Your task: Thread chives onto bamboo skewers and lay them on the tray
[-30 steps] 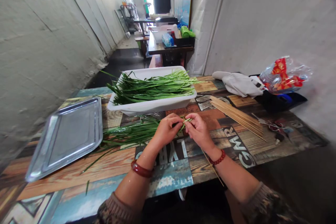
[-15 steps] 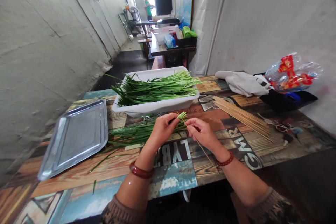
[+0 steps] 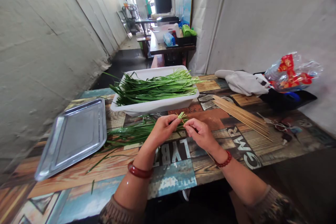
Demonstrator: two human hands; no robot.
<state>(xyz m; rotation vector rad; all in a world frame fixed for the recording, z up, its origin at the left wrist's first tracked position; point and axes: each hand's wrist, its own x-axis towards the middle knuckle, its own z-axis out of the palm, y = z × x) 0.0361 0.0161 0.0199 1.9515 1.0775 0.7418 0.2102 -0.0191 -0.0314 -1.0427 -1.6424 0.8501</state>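
Note:
My left hand (image 3: 163, 130) is closed round a small bunch of garlic chives (image 3: 181, 114), with the pale cut ends poking up past the thumb. In my right hand (image 3: 201, 135) a thin bamboo skewer (image 3: 210, 156) is pinched, its upper end against the chive stems and its lower end passing under the wrist. Whether the point has gone through the stems cannot be made out. More loose chives (image 3: 132, 133) lie on the table left of my hands. Behind them stands a white plastic tub (image 3: 157, 107) heaped with chives (image 3: 154, 89).
A metal tray (image 3: 76, 136) lies at the left of the patterned table. To the right are a pile of bamboo skewers (image 3: 241, 117), a pale cap (image 3: 240, 83), a clear and red plastic bag (image 3: 290, 75) and keys (image 3: 286, 136). Two people stand far back near the doorway.
My right hand has shifted slightly left along the skewer, closer to the stems. Less of the skewer shows below it. My left hand keeps its hold on the chives.

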